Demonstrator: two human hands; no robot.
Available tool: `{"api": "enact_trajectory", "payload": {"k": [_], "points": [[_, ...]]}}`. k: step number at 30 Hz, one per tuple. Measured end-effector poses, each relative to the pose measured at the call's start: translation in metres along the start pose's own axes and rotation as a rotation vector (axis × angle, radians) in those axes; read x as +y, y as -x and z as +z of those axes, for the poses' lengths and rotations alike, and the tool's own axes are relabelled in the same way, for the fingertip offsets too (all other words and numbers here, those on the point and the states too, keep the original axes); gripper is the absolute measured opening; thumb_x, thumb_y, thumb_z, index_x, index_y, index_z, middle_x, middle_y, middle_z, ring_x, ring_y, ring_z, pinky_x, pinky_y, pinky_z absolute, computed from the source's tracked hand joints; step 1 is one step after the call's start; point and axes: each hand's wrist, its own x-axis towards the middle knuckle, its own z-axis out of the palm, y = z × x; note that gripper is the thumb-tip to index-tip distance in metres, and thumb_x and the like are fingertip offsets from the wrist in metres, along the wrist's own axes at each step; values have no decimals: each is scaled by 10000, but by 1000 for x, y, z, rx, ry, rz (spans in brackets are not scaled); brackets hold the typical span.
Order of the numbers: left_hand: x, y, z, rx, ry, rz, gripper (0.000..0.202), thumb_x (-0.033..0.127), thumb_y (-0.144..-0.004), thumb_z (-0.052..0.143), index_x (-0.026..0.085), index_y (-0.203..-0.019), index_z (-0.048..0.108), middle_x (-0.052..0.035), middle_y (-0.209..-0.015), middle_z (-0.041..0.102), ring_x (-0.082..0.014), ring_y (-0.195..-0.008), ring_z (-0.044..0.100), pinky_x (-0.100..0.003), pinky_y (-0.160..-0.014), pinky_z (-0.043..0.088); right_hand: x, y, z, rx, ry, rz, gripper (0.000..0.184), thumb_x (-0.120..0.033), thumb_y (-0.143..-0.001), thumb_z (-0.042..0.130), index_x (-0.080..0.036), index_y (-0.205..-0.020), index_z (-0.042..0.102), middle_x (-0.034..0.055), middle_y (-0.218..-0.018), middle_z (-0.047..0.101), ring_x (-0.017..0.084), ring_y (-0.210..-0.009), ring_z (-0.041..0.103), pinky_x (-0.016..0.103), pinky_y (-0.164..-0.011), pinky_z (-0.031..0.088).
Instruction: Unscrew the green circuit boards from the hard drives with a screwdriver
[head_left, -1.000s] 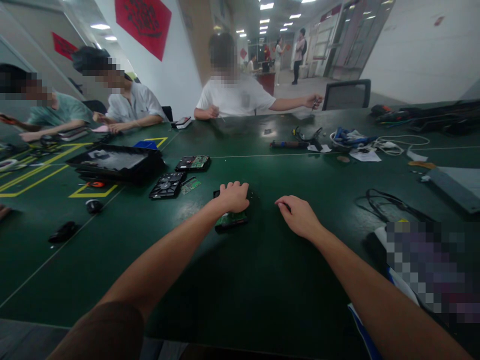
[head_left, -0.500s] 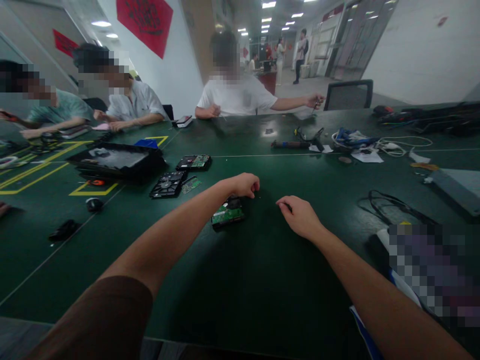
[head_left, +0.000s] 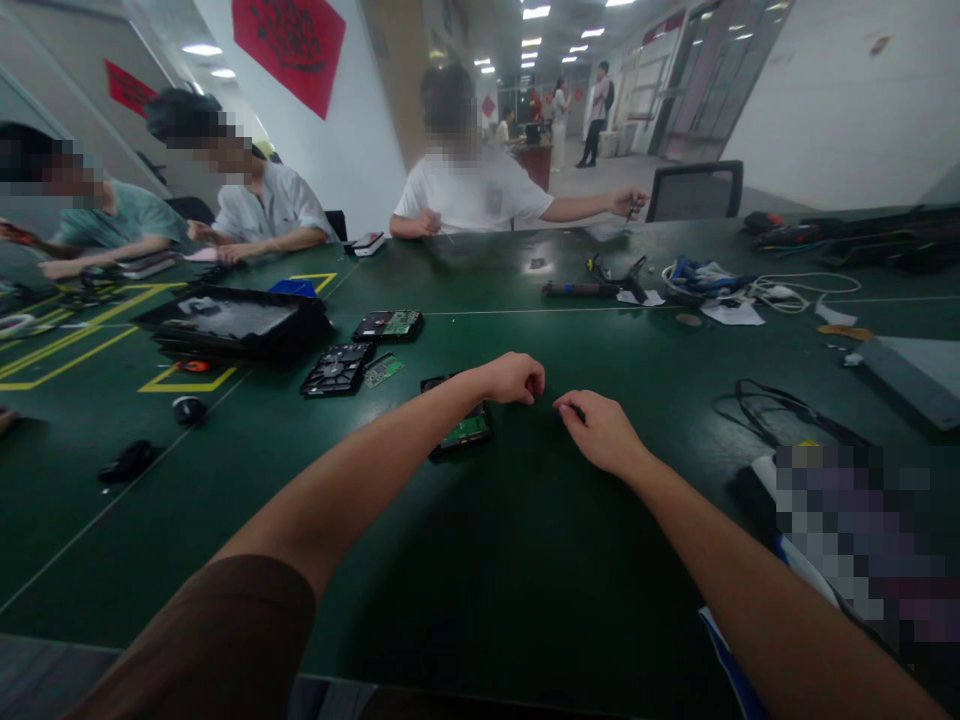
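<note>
My left hand (head_left: pixel 517 378) hovers just beyond a hard drive (head_left: pixel 466 432) whose green circuit board faces up. Its fingers are curled closed, and whatever they may hold is too small to make out. My left forearm hides part of that drive. Close by on the right, my right hand (head_left: pixel 592 425) is low over the table with thumb and forefinger pinched together. Nothing can be made out between those fingertips. A narrow gap separates the two hands. Farther left are a black hard drive (head_left: pixel 337 369), another drive with a green board (head_left: pixel 388 324) and a loose circuit board (head_left: pixel 383 370).
A black tray (head_left: pixel 319 325) stands left on the green table (head_left: pixel 525 560). A mouse-like black object (head_left: pixel 189 409) lies nearer. An electric screwdriver-like tool (head_left: pixel 581 289) and cables (head_left: pixel 709 277) are at the back right. A person (head_left: pixel 480 190) sits opposite; a grey box (head_left: pixel 919 380) is at right.
My left hand has moved to the right, toward my right hand, uncovering the far left corner of the nearest hard drive. My right hand has stayed almost still.
</note>
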Motion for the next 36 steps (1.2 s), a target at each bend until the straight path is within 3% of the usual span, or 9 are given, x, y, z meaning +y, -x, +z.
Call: {"api": "enact_trajectory", "payload": {"k": [4, 8, 13, 17, 20, 23, 26, 30, 36], "points": [[15, -1, 8, 58, 49, 36, 234, 129, -797, 816, 182, -1020, 772, -9, -972, 790, -167, -888, 734, -249, -774, 538, 0, 0, -4, 39, 0, 38, 263, -272, -1031, 519, -221, -1117, 762, 64, -1085, 787, 224, -1008, 724, 366, -898, 535], [11, 18, 4, 232, 90, 33, 193, 158, -890, 730, 172, -1080, 761, -36, -1029, 784, -169, -941, 727, -274, -837, 549, 2, 1, -6, 85, -15, 103, 244, -307, -1024, 552, -208, -1102, 760, 60, -1010, 788, 225, -952, 738, 367, -872, 562], [-23, 87, 0, 571, 143, -58, 187, 310, -983, 636, 199, -1059, 766, -37, -982, 773, -185, -865, 704, -326, -820, 561, -5, -4, -3, 51, 107, 22, 326, -237, -1030, 542, -188, -1308, 704, 118, -1285, 706, 249, -1101, 696, 408, -949, 573], [-50, 150, 22, 780, 111, -174, 343, 462, -987, 626, 199, -1188, 718, -82, -1164, 736, -242, -1051, 698, -407, -956, 574, -19, -10, 3, -31, 171, -72, 415, -318, -1076, 475, -223, -1449, 631, 118, -1380, 634, 248, -1095, 686, 400, -883, 598], [-62, 180, 44, 802, 185, -257, 496, 559, -1005, 572, 206, -1346, 639, -120, -1387, 649, -293, -1234, 654, -483, -1073, 542, -26, -11, 6, -83, 239, -141, 414, -320, -1080, 466, -238, -1446, 641, 106, -1385, 628, 241, -1056, 689, 388, -837, 601], [-69, 192, 56, 740, 258, -298, 633, 620, -1000, 551, 225, -1494, 533, -129, -1553, 543, -333, -1398, 559, -535, -1186, 457, -28, -11, 7, -123, 280, -159, 375, -274, -1073, 482, -205, -1379, 688, 112, -1353, 649, 240, -1062, 690, 380, -848, 601], [-72, 192, 56, 671, 289, -306, 731, 659, -982, 559, 245, -1576, 452, -124, -1593, 515, -349, -1463, 499, -557, -1233, 398, -28, -10, 6, -125, 300, -154, 349, -226, -1073, 470, -164, -1317, 712, 120, -1332, 667, 239, -1074, 693, 381, -879, 602], [-72, 187, 49, 634, 314, -324, 781, 671, -976, 550, 234, -1608, 409, -136, -1600, 503, -355, -1455, 504, -552, -1211, 423, -26, -10, 7, -113, 309, -160, 341, -201, -1074, 456, -165, -1294, 714, 118, -1315, 669, 231, -1049, 694, 378, -870, 606], [-67, 193, 46, 597, 241, -318, 772, 664, -976, 542, 201, -1585, 436, -159, -1556, 528, -356, -1393, 549, -544, -1165, 470, -26, -14, 10, -55, 270, -68, 354, -347, -1075, 497, -193, -1340, 674, 137, -1322, 630, 227, -939, 693, 369, -753, 615]]}}
